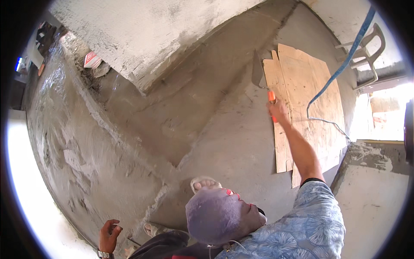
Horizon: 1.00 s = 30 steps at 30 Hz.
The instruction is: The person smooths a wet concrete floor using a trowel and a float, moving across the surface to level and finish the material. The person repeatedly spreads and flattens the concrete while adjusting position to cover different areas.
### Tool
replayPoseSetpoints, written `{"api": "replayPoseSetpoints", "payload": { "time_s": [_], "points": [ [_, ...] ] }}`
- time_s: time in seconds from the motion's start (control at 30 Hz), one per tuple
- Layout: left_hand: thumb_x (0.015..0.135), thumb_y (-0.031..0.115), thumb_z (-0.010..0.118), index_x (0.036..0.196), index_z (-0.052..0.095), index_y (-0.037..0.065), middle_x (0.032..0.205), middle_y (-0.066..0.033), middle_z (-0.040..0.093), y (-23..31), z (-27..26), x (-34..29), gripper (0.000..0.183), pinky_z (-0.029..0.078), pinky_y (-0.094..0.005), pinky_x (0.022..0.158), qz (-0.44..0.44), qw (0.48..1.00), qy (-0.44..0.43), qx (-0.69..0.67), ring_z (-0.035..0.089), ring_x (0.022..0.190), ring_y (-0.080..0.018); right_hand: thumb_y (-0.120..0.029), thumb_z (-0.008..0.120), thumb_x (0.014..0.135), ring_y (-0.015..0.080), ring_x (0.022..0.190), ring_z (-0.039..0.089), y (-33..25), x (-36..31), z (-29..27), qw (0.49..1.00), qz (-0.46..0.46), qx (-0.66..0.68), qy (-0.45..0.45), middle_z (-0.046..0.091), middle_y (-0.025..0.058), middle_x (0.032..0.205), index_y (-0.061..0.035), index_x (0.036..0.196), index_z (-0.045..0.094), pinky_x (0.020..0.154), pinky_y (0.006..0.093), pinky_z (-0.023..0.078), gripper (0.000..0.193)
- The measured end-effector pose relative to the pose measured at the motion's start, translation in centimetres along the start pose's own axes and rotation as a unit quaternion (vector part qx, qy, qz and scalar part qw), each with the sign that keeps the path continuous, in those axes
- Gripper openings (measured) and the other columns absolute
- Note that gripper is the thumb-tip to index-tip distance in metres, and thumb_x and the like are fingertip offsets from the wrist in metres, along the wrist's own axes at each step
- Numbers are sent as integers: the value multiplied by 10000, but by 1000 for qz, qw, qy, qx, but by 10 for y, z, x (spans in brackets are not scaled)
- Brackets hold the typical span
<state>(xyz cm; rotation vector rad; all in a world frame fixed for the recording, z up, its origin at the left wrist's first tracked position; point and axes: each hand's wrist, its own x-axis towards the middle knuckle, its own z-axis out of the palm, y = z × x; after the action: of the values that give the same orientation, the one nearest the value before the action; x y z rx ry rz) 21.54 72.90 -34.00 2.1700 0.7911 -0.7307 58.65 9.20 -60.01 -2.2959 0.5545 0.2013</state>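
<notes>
My right hand [279,110], at the end of an outstretched arm, is closed around the orange handle of a trowel [271,96]. The trowel's grey blade [258,71] points away from me, over the smooth grey cement floor [228,129] and beside the left edge of a flattened cardboard sheet [310,86]. Down at the lower left, my left hand [109,235] is held with loosely bent fingers, the thumb apart from them, and nothing visible in it. A watch [105,254] circles that wrist. Two sandalled feet [205,183] show between my arms.
A blue cord [332,77] runs across the cardboard. A plastic chair [366,54] stands at the far right. A pale block-like wall [142,39] juts in from the top. A red-and-white packet [92,60] lies left of it. Rough cement ridges [101,116] cross the left.
</notes>
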Motion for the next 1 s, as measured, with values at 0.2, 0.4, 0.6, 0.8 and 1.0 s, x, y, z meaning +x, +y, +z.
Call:
{"api": "replayPoseSetpoints", "payload": {
  "time_s": [0.2, 0.4, 0.6, 0.8, 1.0],
  "points": [
    [811, 486, 633, 1047, 585, 26, 781, -106, 674, 6, 5, 9, 520, 470, -286, 664, 12, 1000, -3, -22, 626, 734, -166, -212, 561, 750, 209, 601, 600, 82, 1, -6, 983, -21, -118, 140, 591, 92, 638, -33, 935, 615, 568, 380, 460, 263],
    [817, 500, 622, 1064, 573, 21, 791, -101, 671, 4, -2, 7, 541, 468, -284, 661, 13, 999, -27, -12, 624, 739, -163, -203, 576, 751, 276, 729, 603, 171, -29, -104, 956, 13, -177, 234, 621, 149, 767, -45, 1038, 593, 645, 412, 456, 328],
    [828, 483, 617, 1076, 561, 16, 794, -99, 672, -3, -4, 29, 532, 469, -282, 659, 20, 999, -38, -14, 624, 731, -160, -242, 670, 786, 219, 700, 595, 101, -76, -45, 994, -18, -65, 83, 630, 87, 770, -70, 1108, 596, 653, 369, 466, 373],
    [848, 321, 627, 1058, 577, 14, 772, -97, 673, 22, 4, 38, 375, 482, -281, 685, 41, 999, -26, 2, 638, 740, -163, -325, 674, 788, 300, 815, 620, 55, -60, 5, 993, -9, -65, 100, 639, 183, 841, -10, 1074, 580, 714, 399, 472, 435],
    [833, 266, 640, 1056, 582, 15, 800, -108, 674, -6, 0, 16, 341, 487, -292, 695, 0, 1000, -5, -24, 639, 754, -166, -406, 585, 836, 329, 903, 601, 118, -47, -22, 973, 38, -176, 146, 628, 199, 936, 6, 1067, 580, 776, 437, 448, 472]
  ]
}}
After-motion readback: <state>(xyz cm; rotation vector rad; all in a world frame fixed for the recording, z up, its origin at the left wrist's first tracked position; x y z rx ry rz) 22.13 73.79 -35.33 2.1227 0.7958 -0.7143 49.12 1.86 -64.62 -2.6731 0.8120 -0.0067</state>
